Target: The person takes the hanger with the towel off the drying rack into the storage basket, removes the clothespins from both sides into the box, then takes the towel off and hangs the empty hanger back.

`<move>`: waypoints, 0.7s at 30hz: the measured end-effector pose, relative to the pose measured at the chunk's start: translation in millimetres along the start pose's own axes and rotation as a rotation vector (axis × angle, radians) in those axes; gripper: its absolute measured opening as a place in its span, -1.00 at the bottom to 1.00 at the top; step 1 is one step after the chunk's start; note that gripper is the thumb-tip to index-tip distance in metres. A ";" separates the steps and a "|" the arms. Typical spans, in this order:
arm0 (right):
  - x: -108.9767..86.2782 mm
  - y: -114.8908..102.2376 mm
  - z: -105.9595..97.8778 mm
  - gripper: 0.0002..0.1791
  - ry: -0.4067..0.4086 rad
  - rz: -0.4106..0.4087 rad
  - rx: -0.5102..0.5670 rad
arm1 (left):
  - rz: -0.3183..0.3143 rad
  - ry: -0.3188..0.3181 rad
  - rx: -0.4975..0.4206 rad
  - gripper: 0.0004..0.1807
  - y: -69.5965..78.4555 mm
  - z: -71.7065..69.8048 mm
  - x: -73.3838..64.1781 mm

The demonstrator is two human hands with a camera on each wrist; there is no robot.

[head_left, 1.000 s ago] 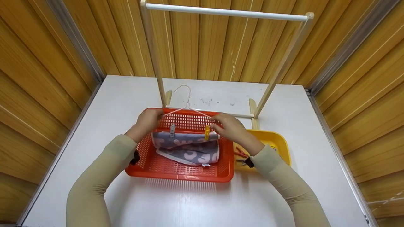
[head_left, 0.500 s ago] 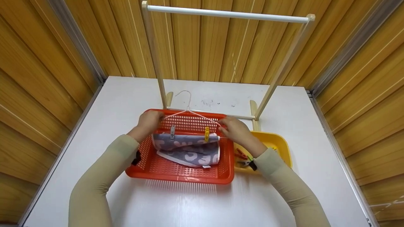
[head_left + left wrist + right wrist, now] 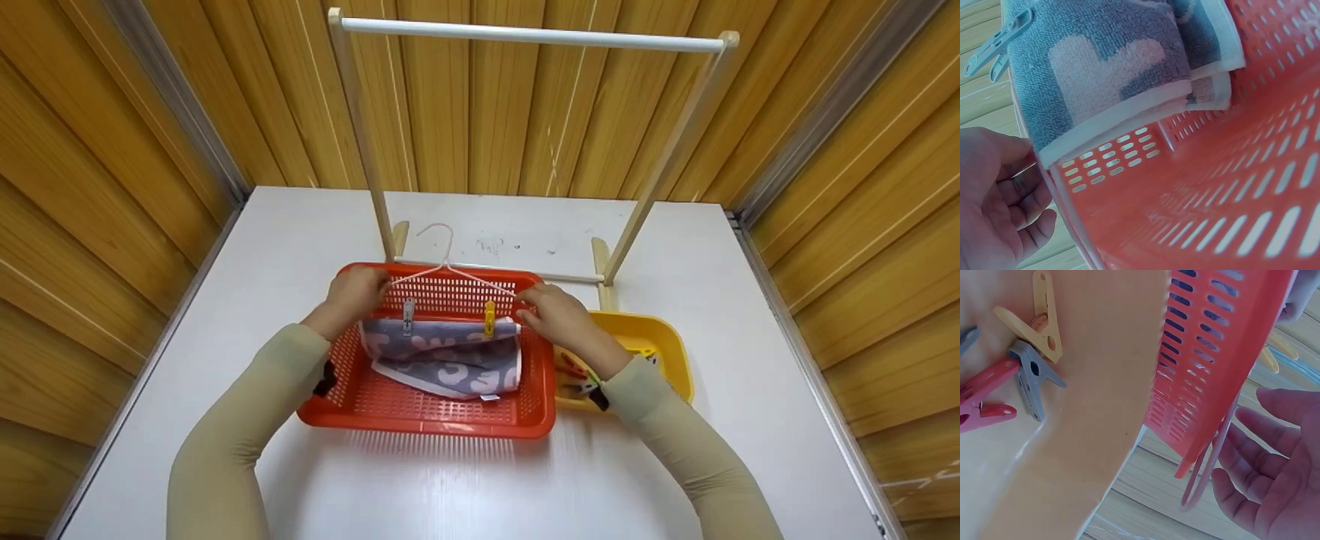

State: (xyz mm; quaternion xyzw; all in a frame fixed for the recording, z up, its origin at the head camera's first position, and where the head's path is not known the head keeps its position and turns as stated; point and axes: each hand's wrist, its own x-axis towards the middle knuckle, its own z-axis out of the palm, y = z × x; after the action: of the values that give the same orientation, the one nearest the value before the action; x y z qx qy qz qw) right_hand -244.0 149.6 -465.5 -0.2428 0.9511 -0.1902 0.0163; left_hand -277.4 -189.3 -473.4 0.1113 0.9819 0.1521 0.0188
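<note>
A white wire clothes hanger stands over the red basket, its hook toward the back. A grey-blue patterned towel is folded over its lower bar. A grey clothespin and a yellow clothespin clip the towel's upper edge. My left hand grips the hanger's left shoulder. At the right end of the hanger, my right hand has its fingers curled around the wire, partly hiding it. The right wrist view shows those fingertips against the hanger's looped end.
A yellow tray with several clothespins sits right of the basket, partly under my right forearm. Behind the basket stands a wooden rack with a white top bar. Slatted panels enclose the white table.
My right hand has slid outward and slightly down along the hanger, from its right shoulder to its end. The left hand keeps its hold, and the hanger has lowered slightly.
</note>
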 end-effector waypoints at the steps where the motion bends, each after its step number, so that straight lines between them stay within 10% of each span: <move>1: -0.2 -0.2 0.2 -0.68 -0.001 0.003 0.008 | -0.003 -0.005 -0.013 -0.74 -0.6 0.5 0.0; 9: -3.0 -2.5 -3.5 -0.66 -0.002 0.015 0.039 | -0.048 -0.063 -0.194 -0.58 -0.6 -12.2 -3.9; 14: -13.9 -3.6 -14.4 -0.65 0.017 0.051 0.081 | 0.030 -0.205 -0.431 -0.40 7.0 -29.8 -9.3; 21: -38.1 8.3 -20.8 -0.64 0.037 0.077 0.152 | 0.110 -0.334 -0.399 -0.33 13.9 -23.7 -15.2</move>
State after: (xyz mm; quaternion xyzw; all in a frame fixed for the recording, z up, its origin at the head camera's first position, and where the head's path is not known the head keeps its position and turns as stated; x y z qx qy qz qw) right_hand -216.7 181.6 -451.6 -0.2005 0.9427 -0.2654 0.0244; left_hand -261.2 -186.8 -446.6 0.1824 0.9082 0.3230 0.1939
